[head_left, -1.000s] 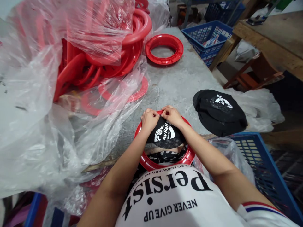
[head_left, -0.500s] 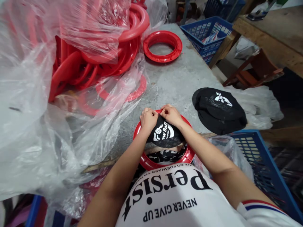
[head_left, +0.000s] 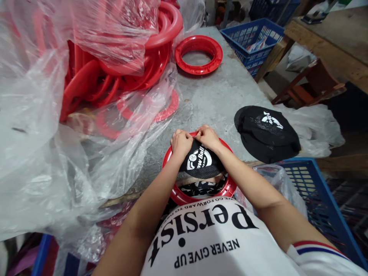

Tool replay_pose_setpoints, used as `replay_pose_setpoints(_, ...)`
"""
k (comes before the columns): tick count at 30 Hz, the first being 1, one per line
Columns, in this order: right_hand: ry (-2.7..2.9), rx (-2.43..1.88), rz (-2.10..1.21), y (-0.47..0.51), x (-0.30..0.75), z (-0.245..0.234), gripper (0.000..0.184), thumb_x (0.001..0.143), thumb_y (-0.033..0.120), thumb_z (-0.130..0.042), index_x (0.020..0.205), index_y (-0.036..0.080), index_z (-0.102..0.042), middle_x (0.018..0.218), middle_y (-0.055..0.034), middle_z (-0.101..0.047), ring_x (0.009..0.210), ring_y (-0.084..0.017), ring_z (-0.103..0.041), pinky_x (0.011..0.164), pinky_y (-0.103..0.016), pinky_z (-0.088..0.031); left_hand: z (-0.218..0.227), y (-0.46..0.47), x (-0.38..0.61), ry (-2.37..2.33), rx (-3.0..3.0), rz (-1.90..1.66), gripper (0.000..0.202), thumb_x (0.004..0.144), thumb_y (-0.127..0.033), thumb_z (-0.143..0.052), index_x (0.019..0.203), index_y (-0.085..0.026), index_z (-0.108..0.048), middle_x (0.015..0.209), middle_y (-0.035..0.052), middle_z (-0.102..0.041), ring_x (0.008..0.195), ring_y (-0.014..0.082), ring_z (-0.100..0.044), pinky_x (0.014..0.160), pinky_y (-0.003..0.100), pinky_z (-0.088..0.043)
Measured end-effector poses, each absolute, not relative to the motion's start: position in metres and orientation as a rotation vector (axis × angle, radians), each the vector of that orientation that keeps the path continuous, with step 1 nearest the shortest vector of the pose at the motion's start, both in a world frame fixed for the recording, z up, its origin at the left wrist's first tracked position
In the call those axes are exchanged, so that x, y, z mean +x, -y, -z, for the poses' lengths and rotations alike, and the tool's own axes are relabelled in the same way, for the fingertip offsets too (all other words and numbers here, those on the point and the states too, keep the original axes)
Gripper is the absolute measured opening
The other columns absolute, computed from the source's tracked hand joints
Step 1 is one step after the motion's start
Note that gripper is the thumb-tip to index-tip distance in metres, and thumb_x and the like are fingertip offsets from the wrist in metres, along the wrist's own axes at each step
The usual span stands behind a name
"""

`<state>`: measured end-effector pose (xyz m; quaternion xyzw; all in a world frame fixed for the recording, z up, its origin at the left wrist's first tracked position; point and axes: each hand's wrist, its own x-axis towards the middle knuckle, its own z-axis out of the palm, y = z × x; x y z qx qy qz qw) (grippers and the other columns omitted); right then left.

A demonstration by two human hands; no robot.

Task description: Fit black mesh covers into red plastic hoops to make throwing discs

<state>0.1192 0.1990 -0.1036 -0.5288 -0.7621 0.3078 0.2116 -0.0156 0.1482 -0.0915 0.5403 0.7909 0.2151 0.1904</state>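
A red plastic ring [head_left: 231,187] leans between the table's near edge and my body. Across its upper part lies a black mesh cloth [head_left: 214,170] with white printing, its lower edge loose over the opening. My left hand [head_left: 181,145] pinches the cloth's top edge at the ring's far rim, left of centre. Close beside it, my right hand [head_left: 207,137] also pinches that edge against the rim. Fingertips of both hands are partly hidden. Several more black printed cloths [head_left: 258,134] lie in a stack to the right.
Another red ring [head_left: 217,63] lies farther back on the grey table [head_left: 207,97]. Red rings under clear plastic wrap [head_left: 71,180] heap up at left. A blue crate [head_left: 322,191] stands at the right near edge, another blue crate [head_left: 247,34] beyond the table, beside a wooden chair [head_left: 313,86].
Both hands stay at the ring's far rim, pinching the black cloth, with barely any finger movement. The view has shifted very slightly.
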Motion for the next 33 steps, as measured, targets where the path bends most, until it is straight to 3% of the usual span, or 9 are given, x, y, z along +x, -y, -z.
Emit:
replay_pose_setpoints(6, 2.059, -1.489, -0.896, -0.204, 0.121, 0.104, 0.01, 0.082, 0.014, -0.057, 0.076, 0.021, -0.062, 0.097, -0.0067, -0.069, 0.091, -0.02, -0.064, 0.09, -0.037, -0.051, 0.093, -0.148, -0.014, -2.236, 1.544, -0.652, 0.018, 0.09, -0.024, -0.053, 0.078, -0.023, -0.067, 0.11, 0.0112, -0.067, 0.113, 0.0306, -0.06, 0.099, 0.047, -0.047)
replay_pose_setpoints(9, 2.0, -1.336, -0.89, -0.2, 0.138, 0.093, 0.012, 0.081, 0.012, -0.059, 0.088, 0.021, -0.064, 0.106, -0.0062, -0.069, 0.103, -0.021, -0.063, 0.099, -0.039, -0.048, 0.093, -0.147, -0.016, -2.202, 1.536, -0.656, 0.014, 0.09, -0.025, -0.055, 0.087, -0.023, -0.068, 0.114, 0.0104, -0.065, 0.115, 0.0289, -0.059, 0.101, 0.045, -0.046)
replay_pose_setpoints(12, 2.038, -1.156, -0.775, -0.181, 0.16, 0.074, 0.009, 0.084, 0.016, -0.059, 0.087, 0.021, -0.065, 0.111, -0.0071, -0.07, 0.112, -0.024, -0.061, 0.105, -0.043, -0.044, 0.094, -0.152, -0.022, -2.198, 1.554, -0.659, 0.015, 0.089, -0.023, -0.055, 0.095, -0.023, -0.069, 0.116, 0.0108, -0.065, 0.118, 0.0282, -0.058, 0.103, 0.044, -0.046)
replay_pose_setpoints(21, 2.396, -0.928, -0.748, -0.116, 0.184, 0.064, 0.008, 0.087, 0.013, -0.061, 0.089, 0.02, -0.064, 0.097, -0.0071, -0.07, 0.093, -0.023, -0.059, 0.087, -0.039, -0.047, 0.089, -0.199, -0.057, -2.293, 1.756, -0.698, 0.019, 0.091, -0.022, -0.053, 0.098, -0.016, -0.069, 0.119, 0.0173, -0.063, 0.123, 0.0328, -0.054, 0.11, 0.046, -0.041)
replay_pose_setpoints(28, 2.681, -0.957, -0.569, -0.112, 0.175, 0.072, 0.007, 0.088, 0.014, -0.064, 0.09, 0.018, -0.069, 0.096, -0.0095, -0.067, 0.091, -0.024, -0.052, 0.081, -0.037, -0.043, 0.064, -0.16, -0.059, -2.092, 2.016, -0.917, 0.012, 0.091, -0.019, -0.054, 0.096, -0.019, -0.066, 0.116, 0.0106, -0.063, 0.119, 0.0277, -0.054, 0.11, 0.042, -0.04)
replay_pose_setpoints(33, 2.902, -0.801, -0.471, -0.121, 0.146, 0.075, 0.003, 0.082, 0.02, -0.073, 0.085, 0.021, -0.073, 0.101, -0.0098, -0.065, 0.094, -0.025, -0.05, 0.078, -0.038, -0.037, 0.059, -0.096, -0.049, -1.872, 2.153, -0.878, 0.011, 0.094, -0.021, -0.053, 0.093, -0.021, -0.064, 0.106, 0.0073, -0.066, 0.105, 0.0233, -0.057, 0.099, 0.039, -0.045)
